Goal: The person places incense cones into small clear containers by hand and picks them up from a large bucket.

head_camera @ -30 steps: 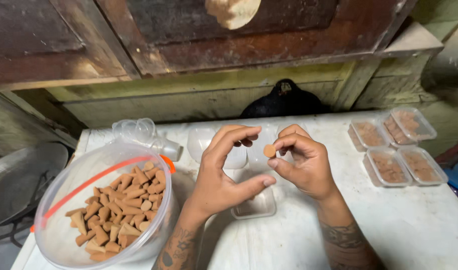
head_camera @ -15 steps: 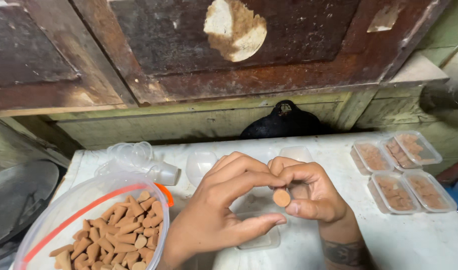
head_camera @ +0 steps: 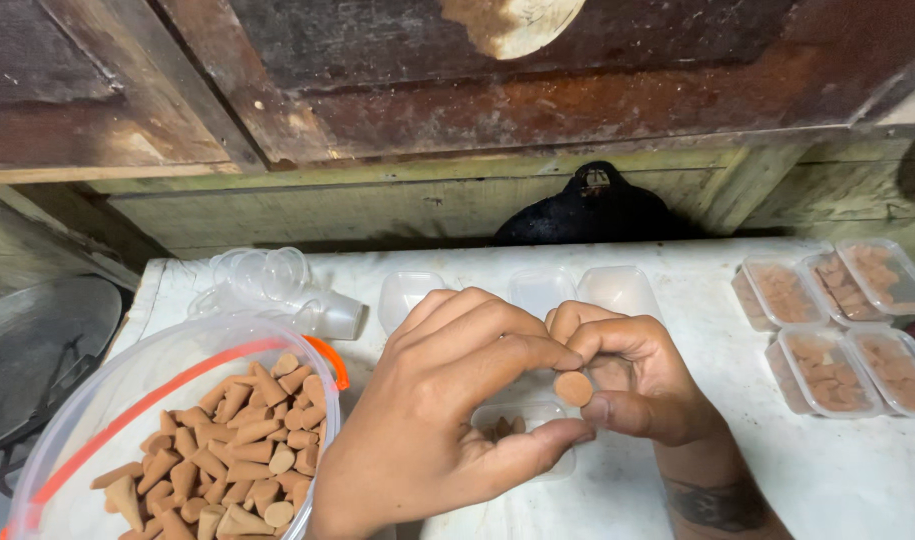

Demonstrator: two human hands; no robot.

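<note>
Left hand: our left hand point(head_camera: 442, 400) is curled, index finger and thumb meeting the right hand's fingertips beside the cone; we cannot tell whether it grips the cone itself.
Right hand: our right hand point(head_camera: 637, 380) is closed, pinching a brown incense cone point(head_camera: 574, 388) between thumb and bent fingers, the cone's round base facing the camera.
Cone position: held above a small clear plastic box point(head_camera: 527, 425), which lies on the white table point(head_camera: 847, 470) and contains a few cones, partly hidden by the left hand.
Supply: a large clear tub with an orange rim band point(head_camera: 177, 440) stands at our left, touching the left wrist area, filled with loose brown cones.
Empty stock: several empty clear boxes point(head_camera: 577, 290) lie just behind the hands; a stack of clear lids or cups point(head_camera: 277, 285) lies behind the tub.
Filled stock: four closed boxes of cones point(head_camera: 837, 320) sit grouped at our right, well apart from the hands.
Background: a black bag point(head_camera: 592, 205) rests against the wooden wall.
</note>
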